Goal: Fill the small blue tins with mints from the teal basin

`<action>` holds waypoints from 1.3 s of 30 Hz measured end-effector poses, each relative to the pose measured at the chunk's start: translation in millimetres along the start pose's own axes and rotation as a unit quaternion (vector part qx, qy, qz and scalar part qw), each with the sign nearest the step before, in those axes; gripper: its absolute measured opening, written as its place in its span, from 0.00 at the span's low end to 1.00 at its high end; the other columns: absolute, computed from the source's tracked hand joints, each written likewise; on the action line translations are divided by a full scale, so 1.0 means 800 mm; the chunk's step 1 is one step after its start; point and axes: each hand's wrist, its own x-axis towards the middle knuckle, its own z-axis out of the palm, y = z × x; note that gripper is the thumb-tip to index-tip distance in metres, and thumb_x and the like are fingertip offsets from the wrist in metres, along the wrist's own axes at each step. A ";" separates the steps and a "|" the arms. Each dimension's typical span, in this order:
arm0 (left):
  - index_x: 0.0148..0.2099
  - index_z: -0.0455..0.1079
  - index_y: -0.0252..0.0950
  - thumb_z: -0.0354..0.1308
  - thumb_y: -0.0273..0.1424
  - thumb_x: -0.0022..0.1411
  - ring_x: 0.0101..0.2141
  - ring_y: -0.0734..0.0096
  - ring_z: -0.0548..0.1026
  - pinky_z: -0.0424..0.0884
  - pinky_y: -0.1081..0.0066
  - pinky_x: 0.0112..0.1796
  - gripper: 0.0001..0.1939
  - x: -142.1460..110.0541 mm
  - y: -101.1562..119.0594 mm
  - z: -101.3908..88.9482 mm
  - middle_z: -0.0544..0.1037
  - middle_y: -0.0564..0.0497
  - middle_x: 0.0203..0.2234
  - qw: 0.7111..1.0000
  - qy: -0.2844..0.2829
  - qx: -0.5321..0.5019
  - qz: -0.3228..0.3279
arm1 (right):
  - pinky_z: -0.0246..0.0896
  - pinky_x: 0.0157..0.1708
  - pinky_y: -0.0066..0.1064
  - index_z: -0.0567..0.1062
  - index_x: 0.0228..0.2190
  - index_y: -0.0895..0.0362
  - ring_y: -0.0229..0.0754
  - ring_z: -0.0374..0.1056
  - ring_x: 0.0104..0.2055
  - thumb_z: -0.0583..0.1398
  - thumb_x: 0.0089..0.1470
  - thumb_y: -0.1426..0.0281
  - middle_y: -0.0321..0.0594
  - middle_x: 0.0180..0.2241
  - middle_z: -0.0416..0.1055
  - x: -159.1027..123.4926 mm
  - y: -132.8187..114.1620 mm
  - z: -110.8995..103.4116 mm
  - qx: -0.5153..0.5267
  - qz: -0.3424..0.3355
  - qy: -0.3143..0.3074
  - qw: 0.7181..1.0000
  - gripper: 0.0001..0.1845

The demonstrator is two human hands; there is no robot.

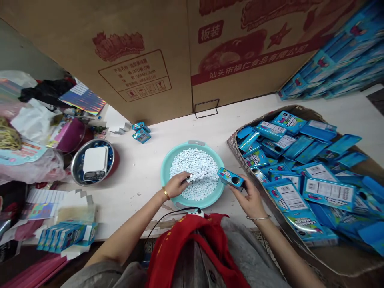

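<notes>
A teal basin (164, 168) full of small white candy pellets (196, 160) stands in front of me. Over it, my left hand (177, 184) is closed on a scoop (202, 175) heaped with pellets; the pellets hide most of its shape. My right hand (250, 198) grips a small blue candy box (231, 179) with a round dark window, tilted at the basin's right rim. The box's left end points toward the scoop, close to its tip. I cannot make out whether that end is open.
A cardboard tray (234, 146) heaped with blue boxes is at right. Behind stands a large carton (144, 24); blue boxes are stacked (339, 68) beyond. At left are a metal bowl (78, 160) with a white scale (96, 160), two small boxes (141, 135) and a row of boxes (63, 236).
</notes>
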 end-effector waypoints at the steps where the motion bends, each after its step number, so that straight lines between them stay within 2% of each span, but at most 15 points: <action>1: 0.54 0.64 0.37 0.50 0.30 0.63 0.45 0.64 0.72 0.68 0.65 0.47 0.17 -0.005 0.012 -0.016 0.74 0.44 0.44 1.000 0.000 0.007 0.014 | 0.63 0.49 0.45 0.67 0.47 0.54 0.49 0.67 0.47 0.60 0.52 0.62 0.46 0.44 0.70 0.003 -0.003 0.002 -0.028 -0.024 -0.003 0.999 0.21; 5: 0.54 0.64 0.36 0.48 0.32 0.65 0.42 0.65 0.72 0.68 0.66 0.44 0.16 -0.014 0.061 -0.070 0.74 0.44 0.41 0.997 -0.027 0.055 0.055 | 0.64 0.48 0.44 0.67 0.49 0.54 0.50 0.66 0.48 0.56 0.56 0.66 0.47 0.44 0.69 0.013 -0.010 0.022 -0.082 -0.092 -0.041 0.991 0.18; 8: 0.53 0.65 0.36 0.47 0.32 0.65 0.42 0.65 0.72 0.68 0.66 0.45 0.15 -0.010 0.094 -0.090 0.74 0.45 0.41 0.989 -0.073 0.115 0.058 | 0.63 0.50 0.45 0.65 0.50 0.53 0.50 0.65 0.50 0.54 0.55 0.70 0.47 0.46 0.67 0.017 -0.011 0.041 -0.100 -0.132 -0.074 0.983 0.20; 11: 0.53 0.65 0.37 0.47 0.31 0.64 0.42 0.63 0.73 0.68 0.65 0.44 0.16 -0.001 0.118 -0.095 0.75 0.45 0.41 0.977 -0.106 0.182 0.040 | 0.63 0.51 0.46 0.64 0.52 0.52 0.50 0.64 0.51 0.53 0.54 0.73 0.46 0.48 0.67 0.016 -0.012 0.054 -0.115 -0.157 -0.085 0.977 0.22; 14: 0.52 0.65 0.38 0.48 0.29 0.61 0.39 0.62 0.74 0.69 0.64 0.41 0.16 0.006 0.137 -0.093 0.76 0.46 0.37 0.966 -0.113 0.234 0.011 | 0.63 0.51 0.46 0.64 0.53 0.51 0.50 0.64 0.52 0.53 0.53 0.75 0.46 0.48 0.67 0.013 -0.013 0.062 -0.125 -0.170 -0.090 0.973 0.24; 18: 0.39 0.68 0.38 0.49 0.25 0.61 0.31 0.62 0.73 0.68 0.63 0.36 0.07 0.010 0.164 -0.085 0.73 0.46 0.27 0.955 -0.101 0.279 0.005 | 0.64 0.52 0.46 0.64 0.53 0.51 0.50 0.64 0.51 0.53 0.53 0.76 0.45 0.48 0.67 0.010 -0.012 0.068 -0.126 -0.177 -0.091 0.972 0.25; 21: 0.35 0.67 0.37 0.48 0.23 0.62 0.31 0.63 0.71 0.66 0.63 0.35 0.08 0.009 0.174 -0.083 0.72 0.46 0.27 0.947 -0.093 0.305 0.024 | 0.63 0.52 0.45 0.64 0.53 0.52 0.49 0.64 0.52 0.53 0.53 0.76 0.45 0.48 0.67 0.010 -0.007 0.070 -0.123 -0.177 -0.093 0.972 0.24; 23: 0.37 0.67 0.37 0.47 0.23 0.63 0.33 0.62 0.71 0.66 0.63 0.36 0.09 0.009 0.163 -0.085 0.72 0.45 0.29 0.940 -0.085 0.331 0.023 | 0.62 0.53 0.46 0.64 0.52 0.52 0.49 0.64 0.52 0.53 0.53 0.76 0.46 0.48 0.67 0.012 -0.004 0.069 -0.120 -0.172 -0.085 0.974 0.23; 25: 0.42 0.68 0.38 0.46 0.24 0.64 0.36 0.60 0.70 0.65 0.62 0.38 0.10 0.010 0.133 -0.085 0.73 0.45 0.32 0.932 -0.054 0.359 -0.010 | 0.61 0.54 0.47 0.65 0.51 0.52 0.50 0.63 0.53 0.53 0.53 0.75 0.46 0.48 0.68 0.015 0.000 0.065 -0.111 -0.157 -0.065 0.979 0.22; 27: 0.44 0.67 0.39 0.46 0.24 0.64 0.38 0.60 0.69 0.65 0.61 0.40 0.11 0.011 0.085 -0.078 0.73 0.45 0.34 0.925 -0.026 0.372 -0.073 | 0.61 0.52 0.47 0.66 0.49 0.52 0.50 0.64 0.51 0.55 0.54 0.71 0.46 0.47 0.69 0.020 0.004 0.059 -0.087 -0.127 -0.035 0.987 0.20; 29: 0.44 0.68 0.39 0.45 0.22 0.63 0.40 0.60 0.69 0.65 0.61 0.40 0.13 0.012 0.031 -0.062 0.72 0.44 0.35 0.923 -0.033 0.360 -0.128 | 0.63 0.50 0.44 0.66 0.49 0.53 0.49 0.66 0.48 0.57 0.54 0.67 0.45 0.46 0.69 0.024 0.009 0.052 -0.050 -0.080 -0.006 0.996 0.19; 32: 0.44 0.68 0.35 0.45 0.20 0.62 0.41 0.57 0.69 0.65 0.60 0.40 0.14 0.017 -0.033 -0.024 0.71 0.41 0.37 0.937 -0.068 0.310 -0.144 | 0.63 0.48 0.41 0.66 0.47 0.55 0.46 0.67 0.46 0.60 0.53 0.63 0.44 0.44 0.70 0.031 0.015 0.044 0.002 -0.022 0.023 1.000 0.21; 35: 0.46 0.68 0.34 0.46 0.21 0.62 0.42 0.58 0.69 0.66 0.61 0.41 0.13 0.031 -0.057 0.022 0.71 0.42 0.39 0.954 -0.081 0.261 -0.122 | 0.63 0.48 0.40 0.67 0.47 0.56 0.45 0.67 0.44 0.62 0.50 0.60 0.44 0.43 0.70 0.036 0.021 0.044 0.052 0.009 0.037 0.998 0.24; 39: 0.50 0.66 0.34 0.48 0.25 0.64 0.45 0.61 0.70 0.67 0.64 0.45 0.13 0.056 -0.052 0.072 0.72 0.43 0.43 0.973 -0.079 0.196 -0.090 | 0.65 0.47 0.41 0.66 0.46 0.56 0.45 0.68 0.43 0.64 0.47 0.59 0.42 0.42 0.70 0.041 0.021 0.051 0.119 0.042 0.038 0.991 0.26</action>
